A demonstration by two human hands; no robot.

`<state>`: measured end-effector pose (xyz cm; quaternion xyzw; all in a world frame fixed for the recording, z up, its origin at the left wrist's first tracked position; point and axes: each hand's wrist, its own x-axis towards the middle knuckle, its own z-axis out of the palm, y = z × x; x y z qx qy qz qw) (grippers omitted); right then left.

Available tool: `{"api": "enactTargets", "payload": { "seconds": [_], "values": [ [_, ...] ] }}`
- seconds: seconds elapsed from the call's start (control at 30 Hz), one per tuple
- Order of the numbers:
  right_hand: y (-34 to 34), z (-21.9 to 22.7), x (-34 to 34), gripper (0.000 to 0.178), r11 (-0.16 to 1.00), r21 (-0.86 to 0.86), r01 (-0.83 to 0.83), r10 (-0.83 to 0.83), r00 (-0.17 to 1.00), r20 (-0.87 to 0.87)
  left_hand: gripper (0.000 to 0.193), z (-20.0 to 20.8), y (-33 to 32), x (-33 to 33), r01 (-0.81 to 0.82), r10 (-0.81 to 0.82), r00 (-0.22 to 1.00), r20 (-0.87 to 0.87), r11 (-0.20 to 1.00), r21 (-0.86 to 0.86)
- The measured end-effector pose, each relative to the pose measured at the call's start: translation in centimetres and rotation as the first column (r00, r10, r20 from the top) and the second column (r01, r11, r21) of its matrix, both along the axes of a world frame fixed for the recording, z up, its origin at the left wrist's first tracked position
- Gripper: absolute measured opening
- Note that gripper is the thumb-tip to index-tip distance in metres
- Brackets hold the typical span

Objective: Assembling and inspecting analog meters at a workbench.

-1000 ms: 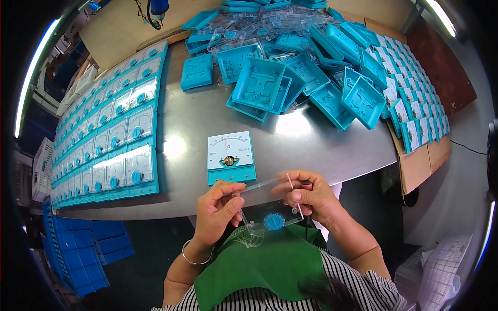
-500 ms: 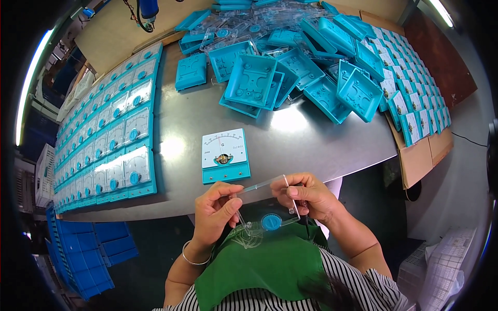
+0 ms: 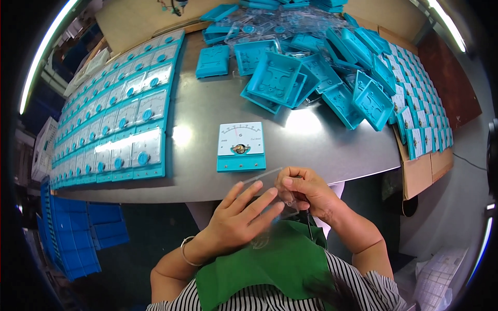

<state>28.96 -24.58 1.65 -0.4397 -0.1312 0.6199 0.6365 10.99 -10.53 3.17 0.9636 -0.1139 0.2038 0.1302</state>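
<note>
My right hand point(image 3: 310, 194) pinches a clear plastic meter cover point(image 3: 265, 174) by its right side, above my green apron. A thin dark rod point(image 3: 309, 226) hangs below the same hand; I cannot make out its kind. Fingers stretched and spread, my left hand point(image 3: 236, 222) passes in front of the cover and hides most of it, including its blue knob. Whether these fingers touch the cover, I cannot tell. Just beyond my hands, on the metal table, lies a teal meter point(image 3: 241, 163) with a white dial face, a needle and a small exposed coil.
Rows of covered teal meters point(image 3: 118, 133) fill the table's left side. Teal housings point(image 3: 275, 78) and clear covers point(image 3: 290, 22) are heaped at the back. Uncovered meters point(image 3: 423, 111) stand stacked on cardboard at right. Blue crates point(image 3: 70, 233) sit below left.
My left hand has let go of the cover's left side and swung right across it, fingers spreading. My right hand keeps its hold. The view has shifted slightly, so the table appears displaced.
</note>
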Motion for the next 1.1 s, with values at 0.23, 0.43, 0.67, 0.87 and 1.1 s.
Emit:
{"api": "enactTargets", "payload": {
  "seconds": [0.23, 0.43, 0.67, 0.87, 1.1],
  "values": [
    [-1.3, 3.1, 1.4, 0.025, 0.995, -0.049, 0.084, -0.055, 0.900, 0.433, 0.017, -3.1, -1.7, -2.8, -0.295, -0.027, 0.955, -0.294, -0.062, -0.953],
    [1.0, 5.7, -1.8, 0.012, 0.712, 0.626, 0.318, -0.551, 0.806, 0.218, 0.024, -8.0, -4.8, -0.6, -0.438, -0.343, 0.898, -0.275, -0.641, -0.631],
    [0.7, 0.8, -3.8, 0.014, 0.818, 0.549, 0.172, -0.485, 0.719, 0.497, 0.034, -7.4, -4.7, 0.9, -0.423, -0.287, 0.905, -0.313, -0.549, -0.721],
    [1.3, 0.5, -3.7, 0.012, 0.656, 0.733, -0.181, -0.609, 0.447, 0.655, 0.035, -6.2, -4.9, 0.6, -0.468, -0.261, 0.883, -0.389, -0.554, -0.689],
    [1.4, 3.6, -3.7, 0.012, 0.572, 0.817, 0.075, -0.530, 0.793, 0.299, 0.050, -8.4, -4.1, -0.5, -0.349, -0.285, 0.934, -0.216, -0.594, -0.725]
  ]
}}
